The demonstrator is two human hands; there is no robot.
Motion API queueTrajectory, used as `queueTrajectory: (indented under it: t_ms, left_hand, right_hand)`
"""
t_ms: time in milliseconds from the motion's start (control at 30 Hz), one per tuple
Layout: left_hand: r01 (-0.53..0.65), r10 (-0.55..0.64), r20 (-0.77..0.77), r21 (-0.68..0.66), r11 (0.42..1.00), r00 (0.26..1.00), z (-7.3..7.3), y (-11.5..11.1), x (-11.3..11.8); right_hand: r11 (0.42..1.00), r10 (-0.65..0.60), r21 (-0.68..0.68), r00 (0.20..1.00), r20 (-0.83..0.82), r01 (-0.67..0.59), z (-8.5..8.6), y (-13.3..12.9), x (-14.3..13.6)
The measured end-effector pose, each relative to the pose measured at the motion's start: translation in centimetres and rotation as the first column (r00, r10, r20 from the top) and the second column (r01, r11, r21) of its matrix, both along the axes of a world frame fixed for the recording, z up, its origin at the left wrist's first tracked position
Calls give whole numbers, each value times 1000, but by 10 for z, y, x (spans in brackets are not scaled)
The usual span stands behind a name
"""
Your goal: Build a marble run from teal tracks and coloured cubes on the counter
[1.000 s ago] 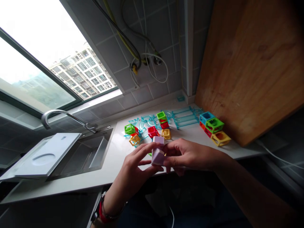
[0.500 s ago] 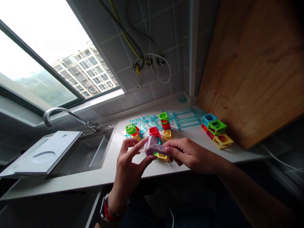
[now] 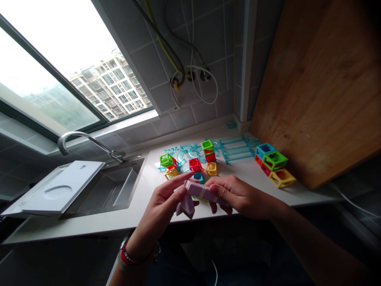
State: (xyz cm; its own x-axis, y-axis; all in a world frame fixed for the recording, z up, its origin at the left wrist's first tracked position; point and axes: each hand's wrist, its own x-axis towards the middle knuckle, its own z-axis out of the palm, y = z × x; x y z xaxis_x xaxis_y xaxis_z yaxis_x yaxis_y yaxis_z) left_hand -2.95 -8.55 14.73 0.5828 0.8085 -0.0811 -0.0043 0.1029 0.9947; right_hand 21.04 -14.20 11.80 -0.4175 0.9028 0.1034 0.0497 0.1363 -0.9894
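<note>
A lilac jointed block toy (image 3: 199, 191) with pale seams is bent between my two hands, just over the counter's front edge. My left hand (image 3: 163, 204) grips its left end between thumb and fingers, with a folded lower part hanging below the thumb. On the other end, my right hand (image 3: 238, 196) pinches the straight section with thumb and forefinger. Right behind the toy are a red cube frame (image 3: 195, 164), a blue cube frame (image 3: 198, 177) and a yellow cube frame (image 3: 212, 169). A green piece beneath the toy is mostly hidden.
More colored cube frames stand at the left (image 3: 166, 160) and in a stack at the right (image 3: 275, 160). Clear blue plastic track pieces (image 3: 236, 150) lie behind. The sink (image 3: 98, 194) has a white box (image 3: 64, 188) across it. A wooden board (image 3: 315, 99) leans at the right.
The lilac toy has been turned, so its left part now folds downward and its long section points right. My left hand has rotated, with its thumb now on top. The view has shifted slightly.
</note>
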Motion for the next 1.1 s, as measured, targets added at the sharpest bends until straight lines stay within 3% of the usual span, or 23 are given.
queueTrajectory:
  t_ms: [200,400,533,733,867,1100]
  left_hand:
    - [125,-119,96,-61,990,988,-6,3,5]
    - [198,-195,141,-12,980,971,7,-7,2]
    - [66,-74,100,79,995,992,8,-11,3]
    - [-102,61,214,182,978,975,-2,-14,9]
    - [-185,133,253,193,964,958,-7,-18,14]
    - [-178,111,296,208,962,949,-22,-22,24]
  right_hand:
    - [992,37,-109,984,-175,-57,0,-1,-2]
    - [985,40,-148,953,-301,-88,-7,1,-3]
    - [989,47,-117,949,-311,-87,-11,3,-5]
    - [999,-34,-25,880,-473,25,-15,-1,-29]
    - [998,-49,-50,838,-543,26,-22,-7,-49]
    - [994,-82,15,817,-570,111,-27,-8,-60]
